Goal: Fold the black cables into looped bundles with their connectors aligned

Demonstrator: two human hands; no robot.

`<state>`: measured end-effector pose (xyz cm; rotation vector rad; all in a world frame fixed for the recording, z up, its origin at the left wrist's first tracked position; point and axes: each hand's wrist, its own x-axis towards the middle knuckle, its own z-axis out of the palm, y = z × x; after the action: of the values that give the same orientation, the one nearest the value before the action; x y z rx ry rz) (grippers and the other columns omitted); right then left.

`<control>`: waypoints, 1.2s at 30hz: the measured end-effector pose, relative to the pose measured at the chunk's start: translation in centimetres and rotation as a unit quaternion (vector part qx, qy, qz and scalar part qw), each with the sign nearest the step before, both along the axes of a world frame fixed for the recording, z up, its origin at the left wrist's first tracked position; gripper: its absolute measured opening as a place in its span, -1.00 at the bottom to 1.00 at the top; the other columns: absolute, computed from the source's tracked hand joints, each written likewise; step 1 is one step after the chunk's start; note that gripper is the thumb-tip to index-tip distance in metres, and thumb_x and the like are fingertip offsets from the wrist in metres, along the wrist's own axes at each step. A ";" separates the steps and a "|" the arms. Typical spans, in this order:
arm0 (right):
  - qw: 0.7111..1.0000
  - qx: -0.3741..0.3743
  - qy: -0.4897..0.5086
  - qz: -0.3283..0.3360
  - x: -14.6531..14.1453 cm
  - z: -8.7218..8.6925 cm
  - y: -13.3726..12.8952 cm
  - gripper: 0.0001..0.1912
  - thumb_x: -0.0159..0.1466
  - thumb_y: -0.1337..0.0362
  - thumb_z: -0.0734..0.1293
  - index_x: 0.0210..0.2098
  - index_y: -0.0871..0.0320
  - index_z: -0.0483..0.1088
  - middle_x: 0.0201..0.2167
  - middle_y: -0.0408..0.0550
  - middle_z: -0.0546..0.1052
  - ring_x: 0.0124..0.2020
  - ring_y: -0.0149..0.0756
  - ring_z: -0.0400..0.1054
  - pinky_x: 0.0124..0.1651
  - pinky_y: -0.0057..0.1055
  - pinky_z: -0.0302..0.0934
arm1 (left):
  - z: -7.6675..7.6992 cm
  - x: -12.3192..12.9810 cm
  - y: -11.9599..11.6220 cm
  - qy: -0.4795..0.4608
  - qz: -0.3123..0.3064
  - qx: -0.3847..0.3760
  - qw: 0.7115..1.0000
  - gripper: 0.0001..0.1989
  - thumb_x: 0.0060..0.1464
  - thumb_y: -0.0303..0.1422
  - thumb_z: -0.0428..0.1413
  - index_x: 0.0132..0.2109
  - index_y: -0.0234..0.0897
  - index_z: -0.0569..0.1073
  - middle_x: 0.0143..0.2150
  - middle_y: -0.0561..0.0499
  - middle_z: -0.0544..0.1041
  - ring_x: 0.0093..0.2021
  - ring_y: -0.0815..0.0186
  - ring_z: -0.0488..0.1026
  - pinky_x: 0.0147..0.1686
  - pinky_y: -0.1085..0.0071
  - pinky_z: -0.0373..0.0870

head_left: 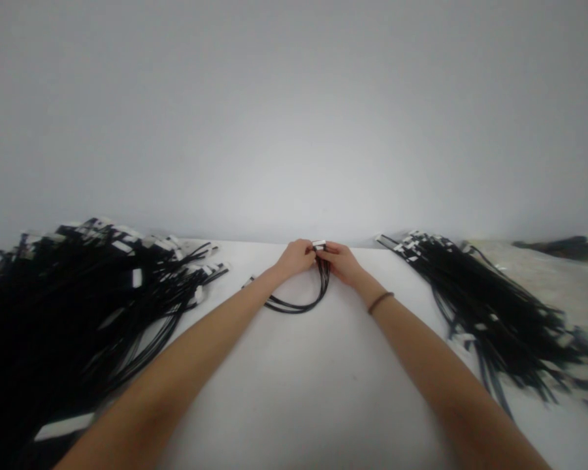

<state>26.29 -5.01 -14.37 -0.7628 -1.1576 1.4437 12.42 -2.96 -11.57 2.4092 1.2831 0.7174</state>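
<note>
A small bundle of black cables [301,309] hangs in a curve from between my two hands, near the far edge of the white table [294,385]. My left hand [296,256] is closed on the bundle's upper end from the left. From the right, my right hand [342,261] grips the same end, just below a white connector [319,245]. The bundle's other end lies to the left, partly behind my left forearm, where small tips [247,282] show.
A large heap of black cables with white connectors [44,313] covers the left side. On the right lies another pile of black cables [490,300], beside clear plastic bags [543,274] with a dark item [563,248] on them. A pale wall [294,117] rises behind the table.
</note>
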 end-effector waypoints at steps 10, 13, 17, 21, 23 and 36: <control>0.999 -0.019 -0.023 -0.033 -0.2 0.0 0.0 -0.74 -0.11 0.24 0.39 -0.42 0.20 0.36 -0.48 -0.11 0.44 -0.44 -0.39 0.29 -0.35 -0.43 0.15 | 2.5 -0.8 -1.3 0.040 -0.124 -0.117 0.985 -0.83 -0.28 -0.27 0.10 -0.57 -0.32 0.43 -0.66 0.06 0.37 -0.61 0.40 0.25 -0.58 0.50 0.09; 0.998 -0.016 0.008 -0.065 -0.1 -0.1 0.2 -0.78 -0.10 0.26 0.39 -0.47 0.19 0.32 -0.55 -0.19 0.38 -0.50 -0.45 0.24 -0.42 -0.48 0.12 | 3.7 -0.6 -2.5 0.091 -0.141 -0.136 0.976 -0.74 -0.36 -0.19 0.16 -0.70 -0.30 0.37 -0.76 0.08 0.27 -0.70 0.43 0.17 -0.63 0.48 0.04; 0.988 -0.034 0.073 -0.133 0.5 -0.2 0.7 -0.79 -0.11 0.26 0.39 -0.54 0.18 0.28 -0.61 -0.24 0.31 -0.56 -0.50 0.18 -0.46 -0.49 0.10 | 4.0 0.1 -4.4 0.146 -0.162 -0.166 0.962 -0.78 -0.56 -0.36 0.23 -0.77 -0.28 0.30 -0.80 0.09 0.25 -0.74 0.44 0.15 -0.65 0.49 0.06; 0.983 -0.052 0.081 -0.157 1.0 0.0 0.9 -0.80 -0.11 0.28 0.38 -0.59 0.18 0.24 -0.63 -0.22 0.29 -0.58 -0.49 0.16 -0.46 -0.46 0.12 | 4.0 0.5 -5.9 0.194 -0.115 -0.140 0.964 -0.71 -0.63 -0.56 0.17 -0.81 -0.27 0.17 -0.84 0.12 0.14 -0.73 0.40 0.16 -0.61 0.47 0.13; 0.984 -0.050 0.080 -0.150 1.1 0.2 0.9 -0.80 -0.11 0.29 0.38 -0.60 0.18 0.24 -0.63 -0.21 0.30 -0.56 -0.48 0.17 -0.45 -0.47 0.12 | 4.8 0.3 -6.5 0.218 -0.109 -0.152 0.958 -0.71 -0.58 -0.59 0.13 -0.82 -0.27 0.13 -0.84 0.11 0.11 -0.70 0.36 0.19 -0.56 0.44 0.15; 0.975 -0.128 0.151 -0.098 1.3 0.4 0.9 -0.84 0.06 0.24 0.29 -0.54 0.22 0.30 -0.60 -0.10 0.35 -0.56 -0.46 0.24 -0.44 -0.46 0.19 | 17.4 -8.2 -7.2 0.149 0.081 -0.061 0.984 -0.82 -0.09 -0.36 -0.03 -0.45 -0.42 0.36 -0.55 0.08 0.33 -0.44 0.44 0.31 -0.35 0.55 0.16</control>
<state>27.62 -4.14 -13.94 -0.7782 -0.6534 1.4964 4.24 -10.16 5.81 2.3981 1.6022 0.3114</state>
